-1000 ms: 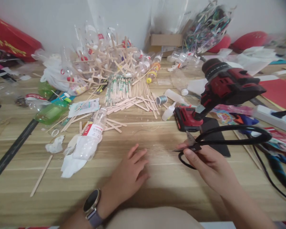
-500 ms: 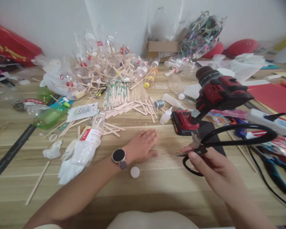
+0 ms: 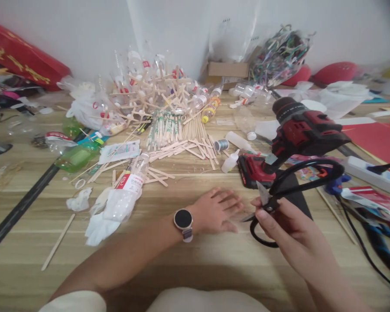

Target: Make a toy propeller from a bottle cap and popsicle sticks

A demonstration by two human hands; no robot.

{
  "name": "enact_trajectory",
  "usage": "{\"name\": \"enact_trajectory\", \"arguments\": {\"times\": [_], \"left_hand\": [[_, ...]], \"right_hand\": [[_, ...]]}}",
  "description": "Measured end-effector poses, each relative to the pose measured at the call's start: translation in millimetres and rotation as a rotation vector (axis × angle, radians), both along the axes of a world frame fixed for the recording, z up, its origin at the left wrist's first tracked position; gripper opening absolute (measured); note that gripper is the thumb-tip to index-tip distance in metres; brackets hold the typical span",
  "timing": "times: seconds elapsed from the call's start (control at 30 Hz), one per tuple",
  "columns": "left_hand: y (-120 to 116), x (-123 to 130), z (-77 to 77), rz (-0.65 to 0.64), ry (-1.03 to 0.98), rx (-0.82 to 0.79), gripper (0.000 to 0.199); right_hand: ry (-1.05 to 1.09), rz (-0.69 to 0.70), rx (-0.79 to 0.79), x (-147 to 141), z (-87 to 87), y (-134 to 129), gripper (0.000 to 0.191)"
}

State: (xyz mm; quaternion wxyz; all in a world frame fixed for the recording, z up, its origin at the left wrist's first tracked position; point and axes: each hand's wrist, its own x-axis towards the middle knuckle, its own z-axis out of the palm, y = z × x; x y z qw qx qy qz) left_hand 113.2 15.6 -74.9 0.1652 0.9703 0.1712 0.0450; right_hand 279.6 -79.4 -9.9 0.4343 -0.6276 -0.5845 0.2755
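Note:
My left hand (image 3: 216, 211), wearing a round dark watch on the wrist, lies palm down low over the wooden table (image 3: 227, 273). Its fingers are spread and nothing shows in them. In my right hand (image 3: 295, 234) is a pair of black-handled scissors (image 3: 272, 205), gripped near the pivot with thumb and fingers. The blades are apart and point left, towards my left fingertips, without touching them. Just beyond the scissors a red and black cordless drill (image 3: 307, 132) stands upright on its battery. Most of a small white disc is hidden beneath my left wrist.
A clear bottle with a red label (image 3: 130, 182) lies left of my hands. Behind are wooden craft sticks (image 3: 178, 149), a heap of plastic bottles, a thread spool (image 3: 221, 145) and a small glue bottle (image 3: 230, 161). A power strip (image 3: 373, 173) and cable lie on the right.
My left hand has slid right across the table towards the scissors, its fingers spreading wider, and its wrist now covers most of the white disc. The scissors' upper handle has swung inward, bringing the handles closer together.

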Motion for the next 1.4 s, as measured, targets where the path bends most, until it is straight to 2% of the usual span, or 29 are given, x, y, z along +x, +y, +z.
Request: {"name": "enact_trajectory", "arguments": {"times": [0.1,0.2,0.3,0.4,0.5,0.57,0.77,0.87,0.97,1.0,1.07,1.17,1.27,1.4], "left_hand": [[29,-9,5.4,0.199,0.023,0.026,0.066],[36,-34,26.2,0.358,0.023,0.06,0.058],[13,-63,46.5,0.461,0.03,0.05,0.052],[-26,-86,53.1,0.443,0.089,-0.05,0.044],[-53,-97,49.2,0.442,0.169,-0.179,0.024],[-60,-96,46.4,0.437,0.18,-0.201,0.012],[-44,-70,42.7,0.432,0.073,-0.126,0.017],[-37,-68,36.1,0.412,0.036,-0.108,0.022],[-43,-79,33.0,0.462,-0.012,-0.061,0.053],[-48,-83,33.1,0.482,-0.024,-0.045,0.056],[-62,-90,32.5,0.483,-0.032,-0.016,0.043],[-82,-91,24.7,0.327,-0.019,0.122,0.027],[-92,-87,10.1,0.281,-0.077,0.288,0.026],[-92,-84,-3.3,0.283,-0.089,0.337,0.029]], "right_hand": [[0.067,-0.036,-0.019,2,-0.2,-5,0.028],[0.097,-0.038,-0.04,4,-4.6,-7,0.028],[0.124,-0.026,-0.097,5,-11.2,-6,0.031],[0.097,0.039,-0.158,4,-16.8,-1,0.034],[0.033,0.136,-0.223,0,-17.8,6,0.037],[-0.009,0.19,-0.252,-4,-15.7,10,0.04],[-0.061,0.246,-0.271,-12,-8.9,13,0.045],[-0.11,0.273,-0.288,-10,-7.6,14,0.042],[-0.33,0.362,-0.306,-10,-4.1,18,0.037],[-0.441,0.396,-0.321,-11,-2.5,21,0.035],[-0.637,0.451,-0.352,-15,0.5,27,0.031],[-0.805,0.476,-0.366,-26,3.2,38,0.025],[-0.977,0.478,-0.366,-40,5.9,45,0.021],[-1.162,0.497,-0.361,-58,12.0,48,0.023]]}}
